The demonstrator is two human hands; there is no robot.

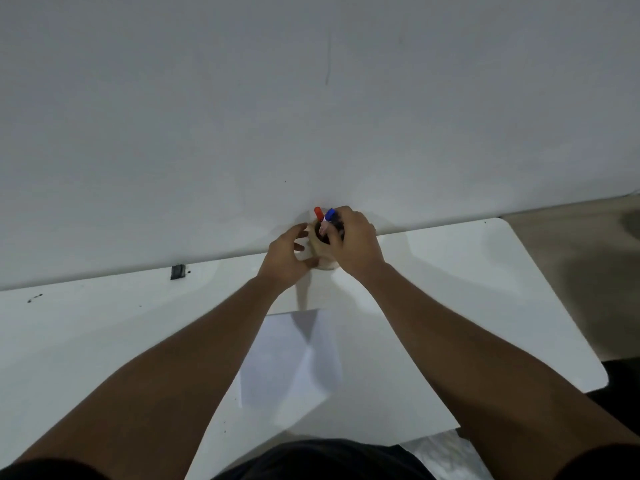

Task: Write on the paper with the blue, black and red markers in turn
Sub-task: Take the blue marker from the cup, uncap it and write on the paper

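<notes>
The right hand point(355, 242) is curled over the mouth of a small tan cup point(320, 252) that stands at the far edge of the desk point(485, 289), against the pale wall point(311, 98). Its fingers are bent down around the tops of the markers in the cup, beside the blue marker point(329, 215), but whether they have closed on that marker or on another one under the palm cannot be told. The left hand point(285, 259) sits on the left side of the cup, half open, its fingers and thumb cupped around the cup's wall and touching it.

The blue marker stands upright in the cup, its cap showing above the rim just left of the right hand's fingers. The red marker point(317, 213) stands in the same cup, just left of the blue one, its cap tilted a little to the left. A black marker cannot be made out; the inside of the cup is dark and mostly covered by the right hand.

The paper point(294, 355), a white sheet, lies flat on the desk on the near side of the cup, apart from it, between the two forearms. A small dark clip-like thing point(178, 271) sits at the desk's far edge, well to the left of the cup.
</notes>
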